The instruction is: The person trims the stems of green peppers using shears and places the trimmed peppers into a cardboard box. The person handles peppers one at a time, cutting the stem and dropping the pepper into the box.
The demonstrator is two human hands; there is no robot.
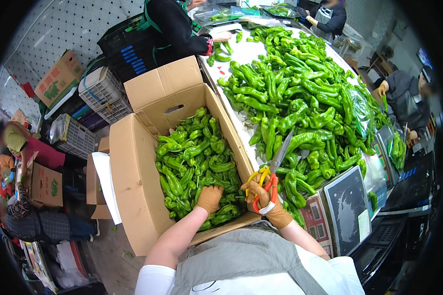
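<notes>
My left hand (210,199), in a tan glove, reaches down into an open cardboard box (133,177) part-filled with green peppers (192,155). Its fingertips are sunk among the peppers, so whether they grip one is hidden. In my right hand (277,212), also gloved, is a pair of scissors (281,153) with red and yellow handles. The blades point up and away from me, over the near edge of a large heap of green peppers (302,88). That heap lies on a white-topped table (243,51) along the box's right side.
A digital scale (347,206) stands right of my right hand. Plastic bags (360,110) lie on the heap's right side. Co-workers stand around the table, one hand (221,36) touching its far left. White crates (103,92) and another cardboard box (59,79) are stacked at left.
</notes>
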